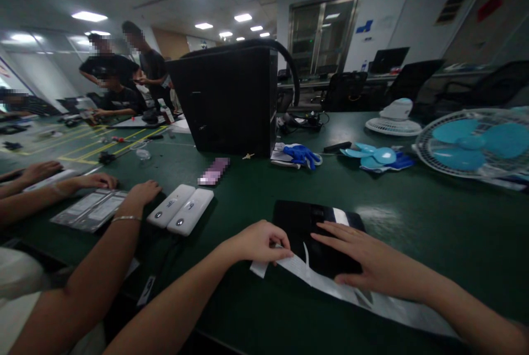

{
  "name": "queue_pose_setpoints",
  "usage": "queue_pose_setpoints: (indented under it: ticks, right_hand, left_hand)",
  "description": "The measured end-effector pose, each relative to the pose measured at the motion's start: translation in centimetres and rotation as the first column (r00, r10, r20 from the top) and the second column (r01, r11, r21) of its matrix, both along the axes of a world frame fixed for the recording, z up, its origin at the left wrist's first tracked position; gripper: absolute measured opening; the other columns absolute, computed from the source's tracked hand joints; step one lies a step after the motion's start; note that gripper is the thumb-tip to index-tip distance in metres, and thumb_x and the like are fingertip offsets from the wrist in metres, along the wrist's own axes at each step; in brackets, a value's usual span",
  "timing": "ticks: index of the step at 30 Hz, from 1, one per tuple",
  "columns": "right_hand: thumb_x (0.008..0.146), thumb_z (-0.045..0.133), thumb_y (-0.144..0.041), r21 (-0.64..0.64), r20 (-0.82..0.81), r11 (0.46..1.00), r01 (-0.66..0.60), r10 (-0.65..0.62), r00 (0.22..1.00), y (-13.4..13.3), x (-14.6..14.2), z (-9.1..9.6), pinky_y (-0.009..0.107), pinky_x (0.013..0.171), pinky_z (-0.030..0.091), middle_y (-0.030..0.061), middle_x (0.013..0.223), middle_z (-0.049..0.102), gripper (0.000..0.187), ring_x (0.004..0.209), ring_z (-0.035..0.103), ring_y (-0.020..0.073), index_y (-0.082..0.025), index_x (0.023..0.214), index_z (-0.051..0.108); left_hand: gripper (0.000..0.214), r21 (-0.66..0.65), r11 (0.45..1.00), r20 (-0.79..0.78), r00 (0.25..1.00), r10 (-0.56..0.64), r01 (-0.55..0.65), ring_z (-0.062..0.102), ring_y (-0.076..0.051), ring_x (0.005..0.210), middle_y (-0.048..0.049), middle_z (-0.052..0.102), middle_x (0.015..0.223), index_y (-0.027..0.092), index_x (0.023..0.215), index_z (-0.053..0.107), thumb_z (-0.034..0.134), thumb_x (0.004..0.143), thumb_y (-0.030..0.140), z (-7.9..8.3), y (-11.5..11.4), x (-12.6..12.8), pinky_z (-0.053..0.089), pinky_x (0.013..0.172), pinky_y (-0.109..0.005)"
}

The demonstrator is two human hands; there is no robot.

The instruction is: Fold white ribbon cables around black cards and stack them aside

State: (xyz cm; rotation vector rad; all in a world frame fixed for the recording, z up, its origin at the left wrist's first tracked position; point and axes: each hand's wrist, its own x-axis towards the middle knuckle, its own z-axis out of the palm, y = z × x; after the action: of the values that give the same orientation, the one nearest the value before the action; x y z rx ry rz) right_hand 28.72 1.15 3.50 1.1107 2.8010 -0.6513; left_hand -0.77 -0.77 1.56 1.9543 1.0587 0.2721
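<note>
A long white paper strip [330,284] runs along the near side of a flat black device [289,218] and off toward the lower right. My left hand [264,242] pinches the strip's left end between thumb and fingers. My right hand [351,250] lies with fingers stretched out over the black device, its thumb close to the strip. A light band [341,216] shows on the device's far part. Below my left hand a small white tab [259,269] sticks out; whether it belongs to the strip I cannot tell.
Two white power banks [192,211] and a pixelated phone [214,171] lie to the left, beside another person's arms [142,192]. Behind stand a black computer case [231,107], blue gloves [301,155], blue fan blades [369,152] and a fan grille [475,143].
</note>
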Motion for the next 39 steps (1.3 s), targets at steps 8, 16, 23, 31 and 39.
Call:
queue_pose_setpoints:
  ticks: [8,16,23,31,39]
  right_hand:
    - [0.079,0.052,-0.067,-0.024,0.068,0.999,0.023,-0.021,0.997,-0.14,-0.11,0.2,0.057,0.111,0.021,-0.0049,0.155,0.016,0.074,0.139,0.018,0.0332,-0.043,0.145,0.029]
    - [0.076,0.055,-0.068,-0.026,0.013,0.999,0.04,-0.039,0.999,-0.04,0.06,0.13,0.058,0.109,0.023,-0.0026,0.154,0.021,0.078,0.137,0.023,0.0345,-0.041,0.145,0.032]
    - [0.077,0.055,-0.066,-0.05,0.019,0.998,0.044,-0.043,0.999,0.05,0.22,-0.11,0.057,0.11,0.022,-0.0022,0.154,0.02,0.077,0.138,0.021,0.0343,-0.04,0.145,0.031]
    - [0.076,0.058,-0.064,-0.071,-0.016,0.997,0.035,-0.036,0.999,0.29,0.49,-0.54,0.057,0.11,0.02,-0.0016,0.154,0.02,0.078,0.138,0.021,0.0346,-0.039,0.145,0.032]
    - [0.076,0.056,-0.065,-0.066,0.032,0.997,0.049,-0.047,0.998,-0.06,0.13,0.14,0.057,0.11,0.021,-0.0011,0.155,0.018,0.078,0.137,0.021,0.0359,-0.035,0.145,0.035]
  left_hand:
    - [0.028,-0.077,0.997,0.033,0.999,0.007,-0.004,0.062,-0.013,0.07,-0.0026,0.068,0.082,0.016,0.096,0.067,0.061,0.083,0.041,-0.37,0.2,-0.04,0.044,0.06,-0.023]
    - [0.027,-0.069,0.998,0.045,0.999,-0.012,0.015,0.062,-0.014,0.076,-0.0034,0.068,0.088,0.017,0.095,0.066,0.061,0.083,0.04,-0.16,0.22,-0.12,0.045,0.064,-0.024]
    - [0.026,-0.033,0.999,0.002,1.0,-0.018,0.018,0.061,-0.013,0.074,-0.0027,0.068,0.088,0.017,0.095,0.067,0.061,0.083,0.04,-0.13,0.17,-0.07,0.042,0.063,-0.023]
    - [0.025,0.025,0.999,0.003,0.999,-0.047,0.047,0.06,-0.012,0.072,-0.0014,0.068,0.084,0.017,0.091,0.068,0.062,0.082,0.04,-0.67,0.33,-0.02,0.042,0.065,-0.022]
    - [0.023,0.072,0.996,-0.025,0.998,-0.05,0.052,0.056,-0.01,0.067,-0.0004,0.066,0.08,0.017,0.089,0.068,0.062,0.083,0.039,-0.29,0.11,0.2,0.039,0.06,-0.021]
